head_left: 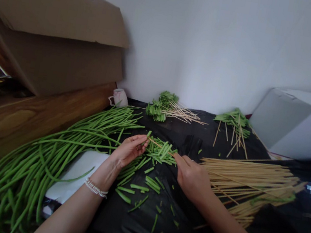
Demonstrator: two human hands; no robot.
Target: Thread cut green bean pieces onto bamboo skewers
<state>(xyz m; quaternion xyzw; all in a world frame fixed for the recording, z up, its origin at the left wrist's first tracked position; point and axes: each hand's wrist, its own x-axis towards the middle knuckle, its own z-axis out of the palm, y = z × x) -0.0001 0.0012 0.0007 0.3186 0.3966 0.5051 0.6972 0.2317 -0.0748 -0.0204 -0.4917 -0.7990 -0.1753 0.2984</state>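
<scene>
My left hand (133, 147) pinches a short piece of green bean (149, 133) at the tip of a thin wooden skewer (155, 143). My right hand (191, 176) is closed on the skewer's other end. Beneath the skewer lies a heap of cut bean pieces (164, 153), with more pieces scattered in front of it on the black plastic sheet (136, 232). Long whole green beans (47, 154) are spread to the left of my left hand. A large bundle of bare skewers (249, 176) lies just right of my right hand.
Along the white wall sit two piles of skewered beans, a stacked one (158, 111) and a looser one (235, 120). A pale mug (120, 98) stands at the back left, beside a large cardboard box (59, 17). A white box (300, 121) is at the right.
</scene>
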